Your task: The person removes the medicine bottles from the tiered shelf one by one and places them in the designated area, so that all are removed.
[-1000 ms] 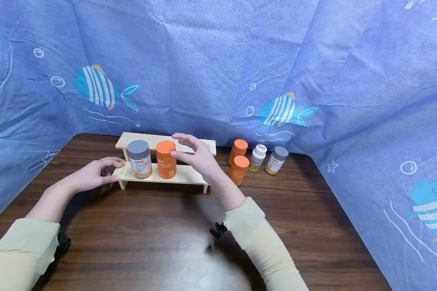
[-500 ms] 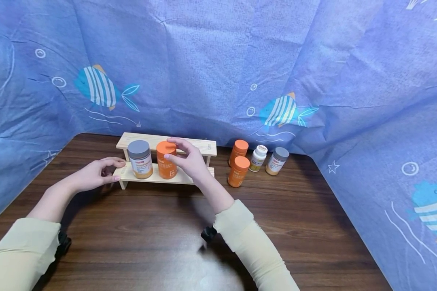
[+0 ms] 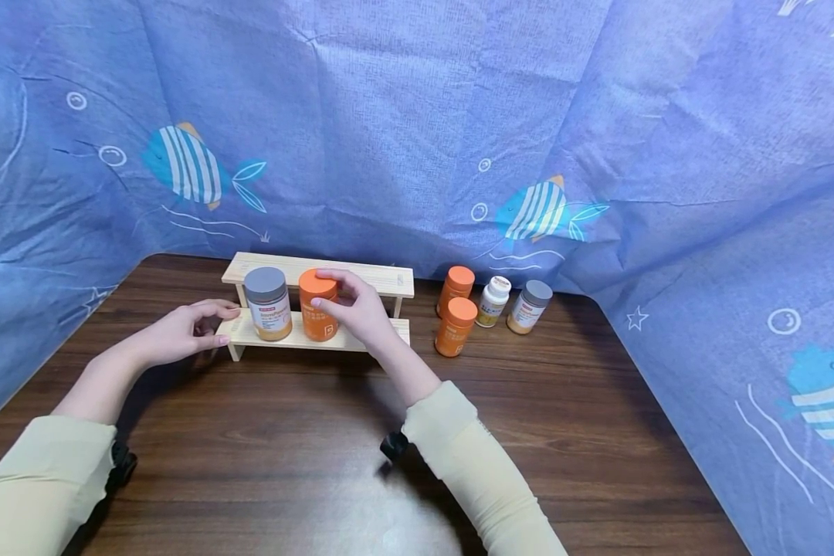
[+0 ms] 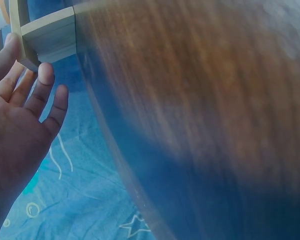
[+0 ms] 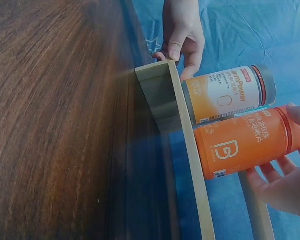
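A two-tier wooden rack (image 3: 350, 340) stands at the back left of the table. On its lower board, a grey-lidded jar (image 3: 268, 305) is upright at the left, with an orange bottle (image 3: 318, 309) close on its right. My left hand (image 3: 174, 333) pinches the left end of the lower board, thumb above and fingers below, as the left wrist view shows. My right hand (image 3: 364, 310) grips the orange bottle near its cap from the right. In the right wrist view, the thumb and fingers (image 5: 271, 172) lie on opposite sides of this bottle, whose base meets the board.
Right of the rack, two orange bottles (image 3: 455, 328), a white bottle (image 3: 493, 301) and another grey-lidded jar (image 3: 529, 307) stand on the dark wooden table (image 3: 285, 448). A blue fish-print cloth (image 3: 403, 139) hangs behind and beside the table.
My right hand has moved left and taken hold of the orange bottle on the rack. The left hand stays at the rack's left end, and the bottles stand where they were.
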A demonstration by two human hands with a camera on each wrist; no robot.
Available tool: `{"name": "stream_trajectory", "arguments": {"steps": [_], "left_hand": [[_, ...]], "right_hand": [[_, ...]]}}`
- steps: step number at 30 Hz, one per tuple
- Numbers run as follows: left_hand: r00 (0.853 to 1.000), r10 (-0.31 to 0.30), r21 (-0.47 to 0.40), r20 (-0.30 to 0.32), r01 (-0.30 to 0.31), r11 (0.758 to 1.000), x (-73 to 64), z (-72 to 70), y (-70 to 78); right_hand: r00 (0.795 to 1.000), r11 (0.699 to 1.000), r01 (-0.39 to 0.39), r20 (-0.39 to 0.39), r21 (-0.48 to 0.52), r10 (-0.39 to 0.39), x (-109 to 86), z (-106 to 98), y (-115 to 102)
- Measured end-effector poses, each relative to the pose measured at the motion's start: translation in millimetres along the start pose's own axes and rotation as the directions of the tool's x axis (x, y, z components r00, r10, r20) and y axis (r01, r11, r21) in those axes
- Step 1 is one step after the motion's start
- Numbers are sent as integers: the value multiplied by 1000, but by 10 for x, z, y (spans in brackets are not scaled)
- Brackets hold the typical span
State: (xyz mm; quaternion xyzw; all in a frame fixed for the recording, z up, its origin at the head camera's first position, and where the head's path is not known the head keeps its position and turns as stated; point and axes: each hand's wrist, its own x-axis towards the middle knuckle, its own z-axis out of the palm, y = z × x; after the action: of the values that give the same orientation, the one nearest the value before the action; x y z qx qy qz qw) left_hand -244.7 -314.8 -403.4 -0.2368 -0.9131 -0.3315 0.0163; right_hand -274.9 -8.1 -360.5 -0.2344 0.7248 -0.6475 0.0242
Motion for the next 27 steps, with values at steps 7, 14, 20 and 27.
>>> {"name": "stream_trajectory", "arguments": {"steps": [7, 14, 20, 27], "left_hand": [[1000, -5, -16, -1, 5, 1000, -8, 5, -5], [1000, -2, -12, 5, 2, 1000, 0, -1, 2], [1000, 8, -15, 8, -8, 1000, 11, 0, 6], [1000, -8, -26, 18, 8, 1000, 12, 1, -1]], "right_hand": [[1000, 1000, 7, -8, -9, -7, -5, 15, 29], [1000, 1000, 9, -25, -23, -10, -2, 7, 31], [1000, 999, 12, -26, -44, -13, -1, -5, 25], [1000, 997, 5, -24, -77, -7, 2, -41, 10]]}}
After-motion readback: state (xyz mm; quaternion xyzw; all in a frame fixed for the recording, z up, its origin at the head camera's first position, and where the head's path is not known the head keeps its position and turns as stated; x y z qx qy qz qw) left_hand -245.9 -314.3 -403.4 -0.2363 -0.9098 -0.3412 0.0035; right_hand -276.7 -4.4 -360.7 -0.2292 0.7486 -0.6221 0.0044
